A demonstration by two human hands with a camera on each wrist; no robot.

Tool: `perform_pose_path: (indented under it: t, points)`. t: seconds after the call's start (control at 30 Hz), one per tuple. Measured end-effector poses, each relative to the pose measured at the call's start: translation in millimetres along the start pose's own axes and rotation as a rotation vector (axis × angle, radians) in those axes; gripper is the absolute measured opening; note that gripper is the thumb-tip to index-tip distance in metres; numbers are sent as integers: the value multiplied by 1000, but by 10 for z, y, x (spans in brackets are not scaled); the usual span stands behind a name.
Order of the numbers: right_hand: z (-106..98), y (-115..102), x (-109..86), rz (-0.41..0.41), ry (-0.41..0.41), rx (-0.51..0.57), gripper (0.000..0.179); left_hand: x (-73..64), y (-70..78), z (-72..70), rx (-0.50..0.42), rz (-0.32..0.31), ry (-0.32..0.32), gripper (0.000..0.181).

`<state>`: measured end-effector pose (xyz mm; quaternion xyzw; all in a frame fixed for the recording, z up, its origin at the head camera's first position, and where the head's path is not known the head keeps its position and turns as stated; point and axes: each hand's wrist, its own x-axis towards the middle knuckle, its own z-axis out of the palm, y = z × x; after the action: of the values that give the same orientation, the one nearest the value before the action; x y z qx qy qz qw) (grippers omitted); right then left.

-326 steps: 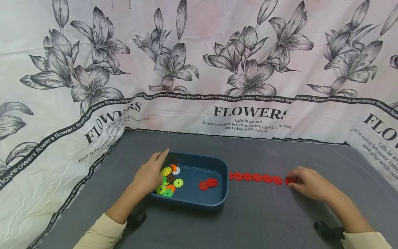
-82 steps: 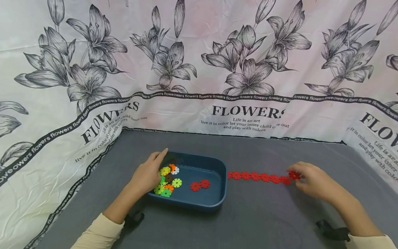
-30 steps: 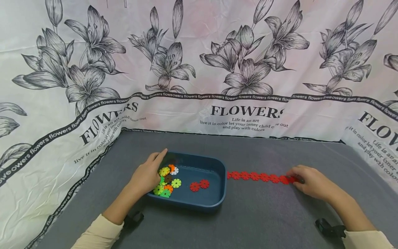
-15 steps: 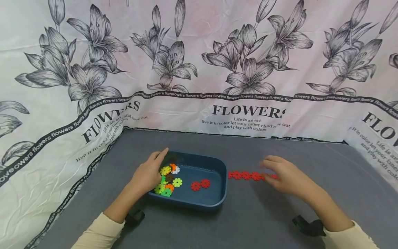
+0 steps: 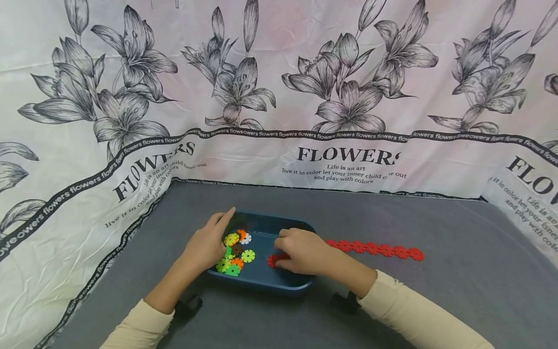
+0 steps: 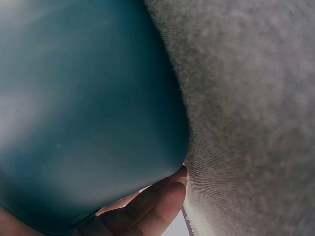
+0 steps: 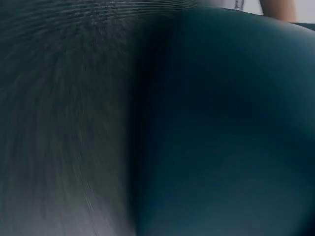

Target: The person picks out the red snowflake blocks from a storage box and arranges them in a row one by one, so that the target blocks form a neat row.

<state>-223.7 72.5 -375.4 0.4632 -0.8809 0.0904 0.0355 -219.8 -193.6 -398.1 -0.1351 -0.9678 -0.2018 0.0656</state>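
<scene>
My left hand (image 5: 207,247) grips the left end of a dark blue plastic bin (image 5: 266,286), index finger along its rim. In the left wrist view its fingertips (image 6: 170,199) lie against the outside of the bin wall. Inside the bin, my right hand (image 5: 302,252) reaches down at the right side, thumb and fingers apart around red snowflake discs (image 5: 272,261), which it partly hides. A row of linked red snowflake discs (image 5: 372,248) lies on the table to the right of the bin. The right wrist view is blurred and shows mainly the bin's outer wall (image 7: 226,128).
Yellow, green, orange, brown and white snowflake discs (image 5: 235,252) lie in the bin's left end, partly behind the left hand. The grey cloth-covered table (image 5: 436,291) extends right of the bin. A flower-printed curtain (image 5: 348,169) stands along the back.
My right hand joined another red disc to the row's right end, let go, and moved left into the bin. The left hand has stayed on the bin.
</scene>
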Motion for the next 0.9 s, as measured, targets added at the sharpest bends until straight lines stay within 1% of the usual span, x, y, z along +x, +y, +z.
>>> perform_pose_path:
  t: [0.1, 0.17, 0.3, 0.47, 0.63, 0.77, 0.9]
  points:
    - [135, -2, 118, 39, -67, 18, 21, -11, 8, 7, -4, 4, -8, 84]
    - [182, 3, 152, 35, -78, 41, 18, -13, 10, 10, -5, 11, -9, 84]
    - [180, 15, 170, 21, -88, 114, 13, -10, -4, 4, 2, 6, 1, 84]
    - [183, 40, 179, 40, -113, 177, 13, -4, -10, -11, 1, 3, -3, 85]
    - [187, 41, 174, 32, -100, 240, 16, -9, -3, -7, -4, -7, -9, 85]
    - [170, 61, 162, 30, -66, 348, 12, -10, -4, -1, -3, -4, -2, 85]
    - [146, 103, 160, 72, -17, 470, 12, -3, -10, -4, 1, 0, 1, 85]
